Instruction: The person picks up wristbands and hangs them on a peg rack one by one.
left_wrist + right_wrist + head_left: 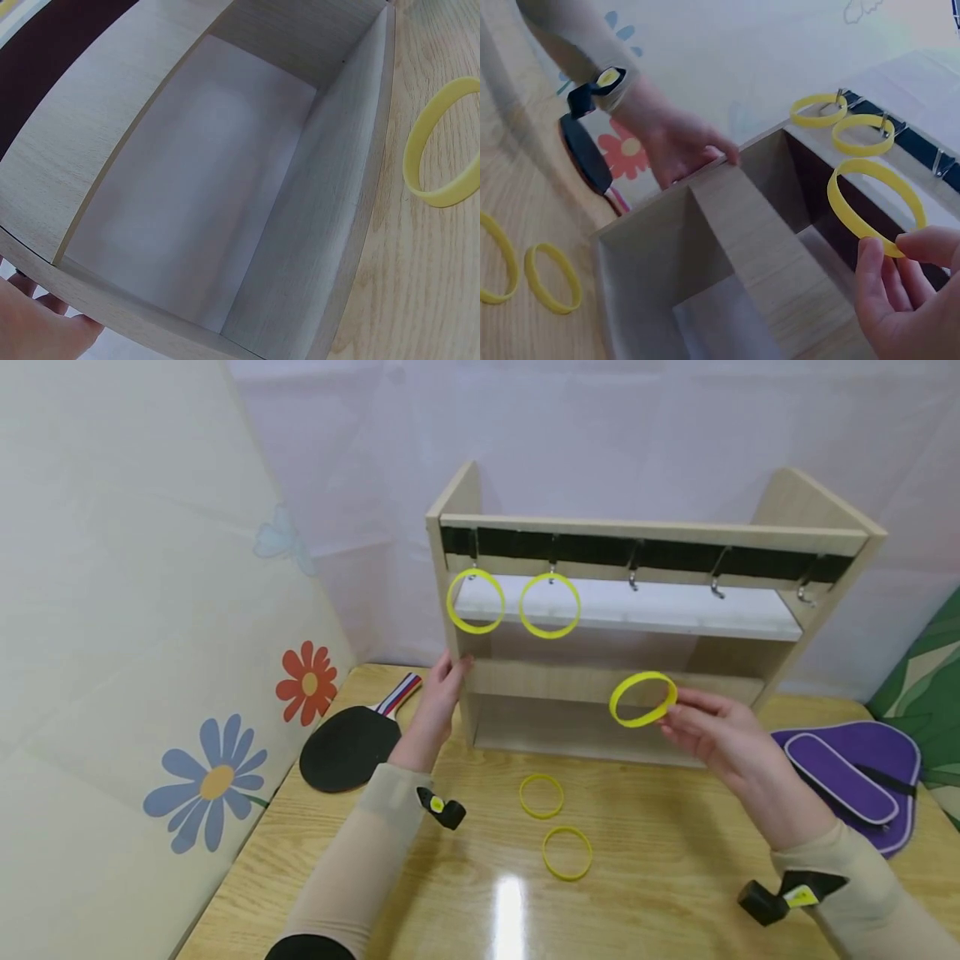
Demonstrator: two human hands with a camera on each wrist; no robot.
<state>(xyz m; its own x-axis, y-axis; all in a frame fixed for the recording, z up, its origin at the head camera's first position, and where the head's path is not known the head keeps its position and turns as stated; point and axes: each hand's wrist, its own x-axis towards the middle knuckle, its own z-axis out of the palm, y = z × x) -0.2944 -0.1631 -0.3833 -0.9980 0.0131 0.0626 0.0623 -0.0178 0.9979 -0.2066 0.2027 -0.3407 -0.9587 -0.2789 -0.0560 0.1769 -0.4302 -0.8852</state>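
My right hand (723, 739) pinches a yellow ring (643, 673) between thumb and fingers, in front of the wooden shelf unit (615, 681). In the right wrist view this ring (846, 212) stands out from the fingertips of the right hand (911, 296), below the hooks. My left hand (442, 697) grips the unit's left side panel, thumb at the front edge; in the left wrist view the fingers of that hand (41, 322) are partly behind the panel. Two yellow rings (450, 614), (522, 620) hang from the two leftmost hooks. The other hooks (716, 587) hold no ring.
Two more yellow rings (522, 806), (546, 862) lie on the wooden table (637, 910) before the unit. A black paddle (348, 747) lies at the left, beside the flowered wall covering (112, 610). A purple case (888, 752) lies to the right.
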